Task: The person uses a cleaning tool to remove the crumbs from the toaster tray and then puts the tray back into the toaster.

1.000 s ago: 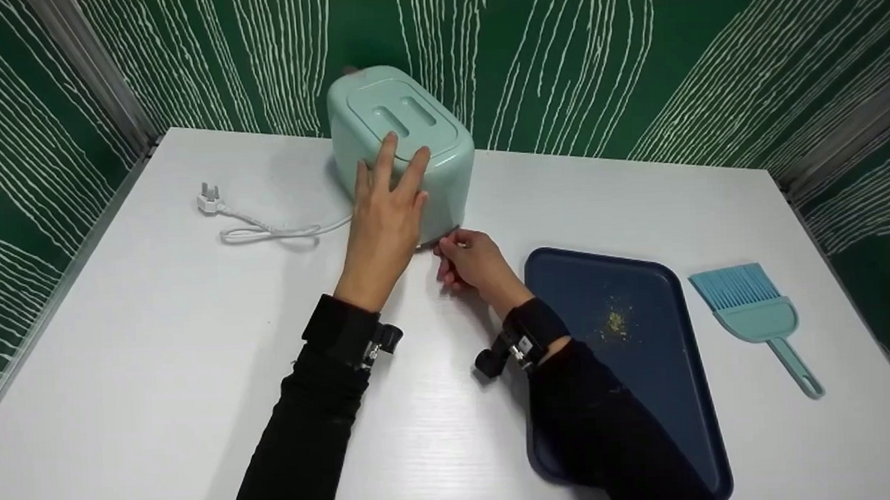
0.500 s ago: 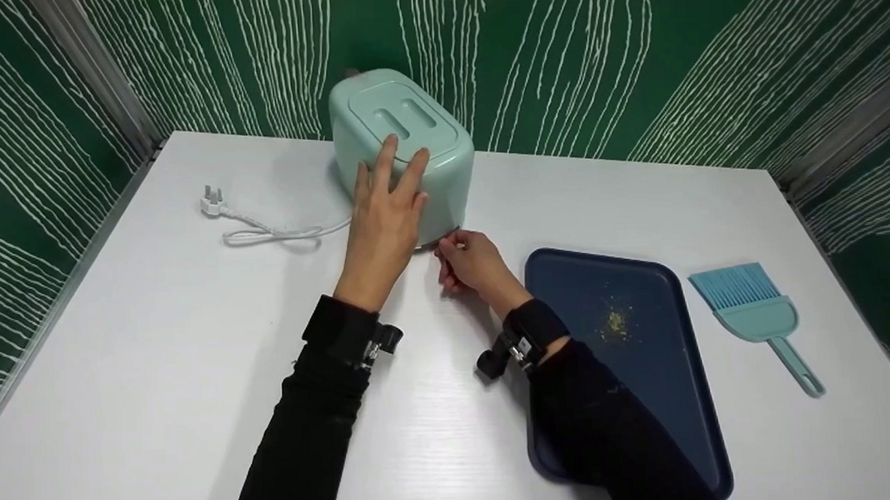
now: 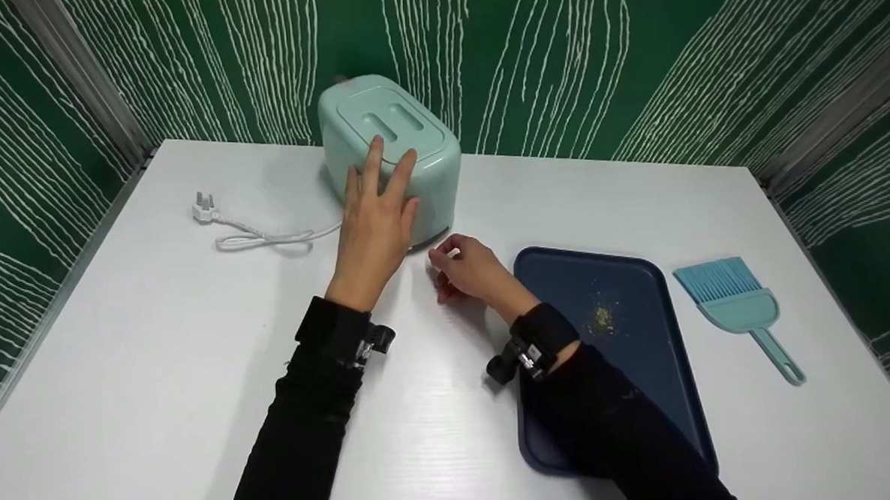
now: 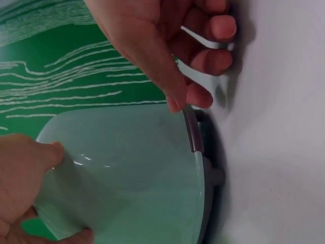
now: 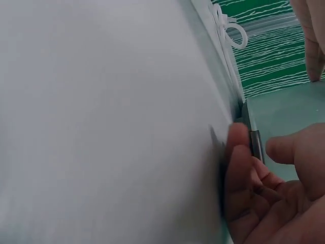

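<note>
A mint-green toaster (image 3: 400, 158) with a lid bearing two slots stands at the back of the table. My left hand (image 3: 373, 227) rests on its upper near corner, fingers straight and spread over the lid and side. Close to the toaster's bottom edge is my right hand (image 3: 472, 267), its fingers loosely bent. A gap shows between thumb and index finger in the right wrist view, and nothing is seen held there. Beside those fingertips, a dark metallic strip (image 4: 193, 131) runs along the toaster's base, probably the crumb tray's edge.
A white cord with a plug (image 3: 204, 208) lies left of the toaster. On the right is a navy tray (image 3: 646, 376) with yellowish crumbs (image 3: 603, 319), partly under my right forearm. Farther right lies a light-blue brush (image 3: 740, 301). Green walls border the table's back.
My right hand has drawn back slightly from the toaster's bottom edge, its thumb and index finger parting. The left hand stays on the toaster. The head view has shifted a little.
</note>
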{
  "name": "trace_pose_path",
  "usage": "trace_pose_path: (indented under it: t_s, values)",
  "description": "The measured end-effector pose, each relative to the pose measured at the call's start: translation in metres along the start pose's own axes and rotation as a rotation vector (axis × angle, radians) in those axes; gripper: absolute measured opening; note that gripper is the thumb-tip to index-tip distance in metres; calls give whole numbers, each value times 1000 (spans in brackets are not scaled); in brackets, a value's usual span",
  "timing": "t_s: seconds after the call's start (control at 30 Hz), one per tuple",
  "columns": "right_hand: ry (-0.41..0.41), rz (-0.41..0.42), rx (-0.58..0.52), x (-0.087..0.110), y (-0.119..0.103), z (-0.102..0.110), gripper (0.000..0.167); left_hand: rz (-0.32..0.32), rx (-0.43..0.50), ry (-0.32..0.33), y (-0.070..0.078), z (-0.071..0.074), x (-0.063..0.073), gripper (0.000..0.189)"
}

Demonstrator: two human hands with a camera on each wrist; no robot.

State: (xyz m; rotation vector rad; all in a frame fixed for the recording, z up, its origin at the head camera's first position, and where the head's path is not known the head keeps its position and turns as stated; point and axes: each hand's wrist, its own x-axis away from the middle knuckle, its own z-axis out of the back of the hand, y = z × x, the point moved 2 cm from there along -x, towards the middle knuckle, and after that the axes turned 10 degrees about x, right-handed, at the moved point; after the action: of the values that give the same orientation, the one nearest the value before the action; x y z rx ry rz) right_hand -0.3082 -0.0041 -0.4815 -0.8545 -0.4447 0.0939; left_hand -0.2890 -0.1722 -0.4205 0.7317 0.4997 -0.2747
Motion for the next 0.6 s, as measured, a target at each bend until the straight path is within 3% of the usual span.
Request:
trace_pose_path:
  t_s: [0.17,0.4,0.6]
  values:
    - [41,63,128,14,1,17,26,20,3,-25,2,1,-1,59]
    - [63,143,178,41,4,50,34,47,14,-61,6,2,-1,64]
    - [156,225,275,66,13,79,42,56,34,-79,6,2,3,72]
